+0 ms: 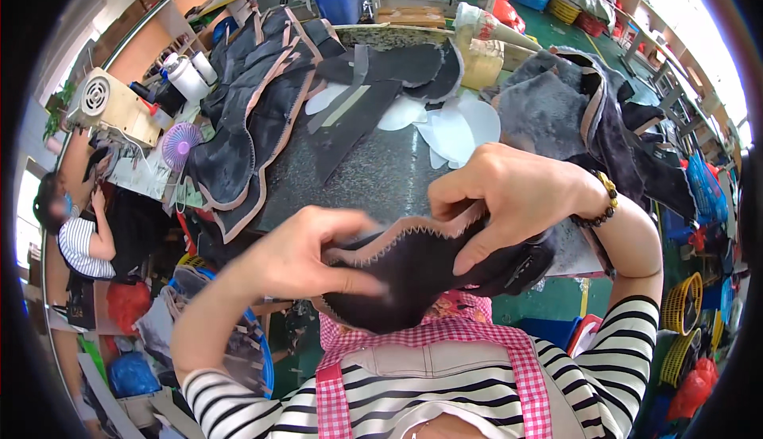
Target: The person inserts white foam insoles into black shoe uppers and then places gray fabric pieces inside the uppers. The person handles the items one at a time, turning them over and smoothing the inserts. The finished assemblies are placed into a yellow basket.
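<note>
Between my two hands hangs a black fabric piece (409, 268) with a pinkish edge joined by pale zigzag stitching. My left hand (282, 252), a little blurred, pinches its left part with the thumb below and the fingers along the edge. On the right part, my right hand (520, 189) grips the stitched edge, thumb on the black face. The piece is held up in front of my checked apron, above the near side of a dark speckled worktable (350, 197). More dark material is bunched under my right hand; whether it belongs to the same piece I cannot tell.
Dark stitched panels (262, 113) pile at the table's left, grey fleecy pieces (548, 93) at its right. White flat shapes (461, 129) and black cut pieces lie farther back. A purple fan (181, 145) and a sewing machine (119, 113) stand left, near a seated person (87, 240).
</note>
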Action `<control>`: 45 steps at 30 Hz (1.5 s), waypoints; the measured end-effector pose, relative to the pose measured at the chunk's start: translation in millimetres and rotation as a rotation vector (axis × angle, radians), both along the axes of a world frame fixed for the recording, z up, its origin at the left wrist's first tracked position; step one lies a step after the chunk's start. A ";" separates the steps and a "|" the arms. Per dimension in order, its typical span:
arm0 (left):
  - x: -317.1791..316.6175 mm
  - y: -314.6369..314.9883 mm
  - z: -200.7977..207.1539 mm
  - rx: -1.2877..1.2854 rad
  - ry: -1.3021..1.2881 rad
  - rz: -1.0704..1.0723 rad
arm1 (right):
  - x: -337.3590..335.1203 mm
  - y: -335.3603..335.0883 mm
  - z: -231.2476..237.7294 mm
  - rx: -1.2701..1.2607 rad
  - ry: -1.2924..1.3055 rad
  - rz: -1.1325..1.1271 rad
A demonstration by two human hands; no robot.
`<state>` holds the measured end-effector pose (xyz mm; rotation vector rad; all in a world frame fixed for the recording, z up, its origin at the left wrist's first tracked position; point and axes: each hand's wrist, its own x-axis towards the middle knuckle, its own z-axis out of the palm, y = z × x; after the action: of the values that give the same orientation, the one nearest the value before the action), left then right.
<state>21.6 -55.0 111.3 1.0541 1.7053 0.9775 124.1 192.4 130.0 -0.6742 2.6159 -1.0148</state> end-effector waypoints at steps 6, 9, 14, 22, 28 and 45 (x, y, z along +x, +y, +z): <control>2.2 -14.2 -18.9 0.599 0.463 -0.114 | 15.0 -0.7 -49.3 -0.603 -0.245 0.202; -2.8 14.0 -35.8 0.637 0.075 -0.224 | 38.5 9.7 -49.2 -0.692 -0.322 0.113; -7.9 111.7 21.3 0.771 0.527 -0.341 | 111.9 63.5 49.9 0.023 0.234 -0.309; -24.5 194.4 -6.0 1.003 0.764 -0.071 | 122.3 192.5 78.7 1.562 0.990 -1.075; -58.6 133.0 -127.9 0.620 1.245 0.035 | 105.6 260.7 -131.9 1.308 0.426 -1.296; -283.6 -25.2 -63.8 -0.412 1.518 0.936 | 63.1 106.3 -47.1 0.487 0.746 -1.002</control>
<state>-262.1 -80.2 47.6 0.6140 3.6299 0.0642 187.2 298.7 82.9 0.5778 3.7442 -0.1993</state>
